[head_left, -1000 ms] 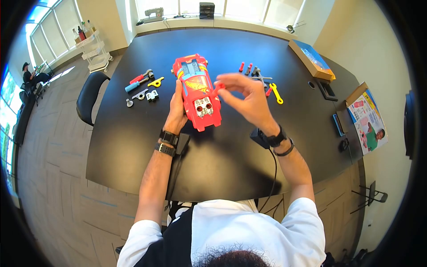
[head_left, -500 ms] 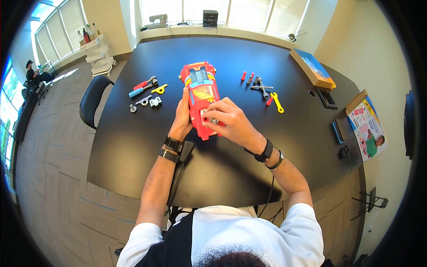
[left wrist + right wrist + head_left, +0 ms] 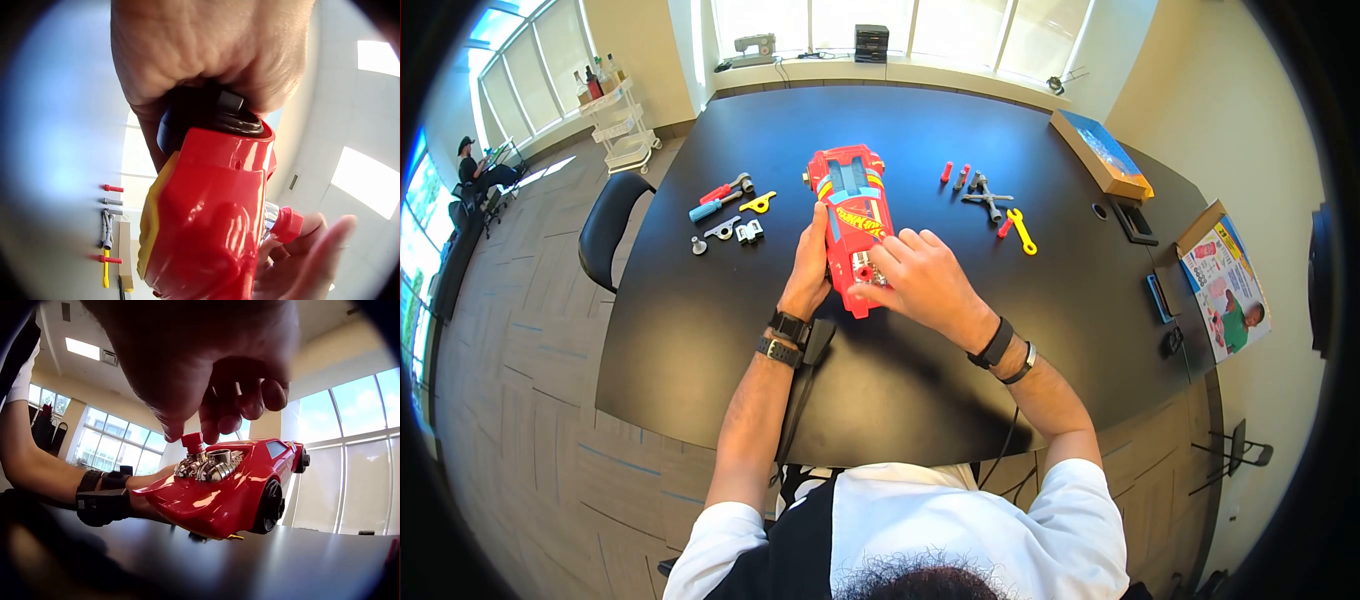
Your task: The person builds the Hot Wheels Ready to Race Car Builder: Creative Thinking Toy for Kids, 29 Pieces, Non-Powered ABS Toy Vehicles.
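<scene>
The left hand (image 3: pixel 805 265) is clamped on the side of a red toy car (image 3: pixel 852 228), holding it above the black table (image 3: pixel 700 350); the car lies just to the right of that palm, its silver engine (image 3: pixel 209 467) at the end nearer the person. The right hand (image 3: pixel 930 280) is over that engine, thumb and fingers bent and a little apart, with a small red piece (image 3: pixel 192 442) between their tips in the right wrist view; whether they pinch it or only stand around it I cannot tell. A black wheel (image 3: pixel 270 506) shows below the right hand on the car's flank. Beyond the left hand and to its left, on the table, lie a blue-handled tool (image 3: pixel 712 207), a yellow part (image 3: pixel 758 202), a grey part (image 3: pixel 722 228), a pale block (image 3: pixel 749 232) and a grey bolt (image 3: pixel 699 246). Beyond the right hand and slightly to its right are a red bolt (image 3: pixel 946 172), a grey cross-shaped tool (image 3: pixel 990 198) and a yellow wrench (image 3: pixel 1022 232). Farther to the right hand's right are an open box (image 3: pixel 1100 165) and a printed box (image 3: pixel 1225 275).
</scene>
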### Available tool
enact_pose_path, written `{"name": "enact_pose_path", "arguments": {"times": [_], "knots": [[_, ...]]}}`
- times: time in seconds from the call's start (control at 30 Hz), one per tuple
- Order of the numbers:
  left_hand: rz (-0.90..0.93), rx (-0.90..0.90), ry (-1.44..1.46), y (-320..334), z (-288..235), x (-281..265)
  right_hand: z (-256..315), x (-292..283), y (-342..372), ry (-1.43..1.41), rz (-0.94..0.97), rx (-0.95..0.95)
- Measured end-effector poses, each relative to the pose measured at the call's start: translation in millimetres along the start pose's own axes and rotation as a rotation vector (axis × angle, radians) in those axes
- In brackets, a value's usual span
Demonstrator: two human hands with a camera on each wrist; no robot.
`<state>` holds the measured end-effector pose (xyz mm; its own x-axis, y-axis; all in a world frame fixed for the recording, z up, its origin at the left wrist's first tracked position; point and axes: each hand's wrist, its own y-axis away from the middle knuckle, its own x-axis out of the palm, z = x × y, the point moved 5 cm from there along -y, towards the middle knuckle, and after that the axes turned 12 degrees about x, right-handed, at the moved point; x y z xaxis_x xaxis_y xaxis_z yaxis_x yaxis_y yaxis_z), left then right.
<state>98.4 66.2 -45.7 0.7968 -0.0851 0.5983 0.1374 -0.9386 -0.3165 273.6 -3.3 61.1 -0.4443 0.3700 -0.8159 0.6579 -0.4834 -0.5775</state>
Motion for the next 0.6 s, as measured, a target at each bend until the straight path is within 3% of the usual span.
{"name": "enact_pose_path", "arguments": {"times": [0.1, 0.2, 0.27, 0.3, 0.37, 0.47, 0.6], "knots": [[0.028, 0.014, 0.024, -1, 1, 1, 7, -9, -6, -0.059, 0.009, 0.052], [0.056, -0.012, 0.020, 1, 0, 4, 4, 10, 0, 0.073, 0.023, -0.020], [0.046, -0.014, -0.015, 1, 0, 4, -4, 20, 1, 0.131, 0.249, 0.152], [0.045, -0.012, -0.015, 1, 0, 4, -3, 18, -1, 0.130, 0.248, 0.150], [0.040, -0.002, 0.008, 1, 1, 4, 10, -7, -8, -0.041, -0.086, 0.037], [0.066, -0.014, 0.006, 0, 0, 3, 3, 16, -3, 0.087, -0.004, 0.049], [0.037, 0.008, -0.009, 1, -1, 3, 1, 6, -4, 0.024, 0.016, 0.159]]}}
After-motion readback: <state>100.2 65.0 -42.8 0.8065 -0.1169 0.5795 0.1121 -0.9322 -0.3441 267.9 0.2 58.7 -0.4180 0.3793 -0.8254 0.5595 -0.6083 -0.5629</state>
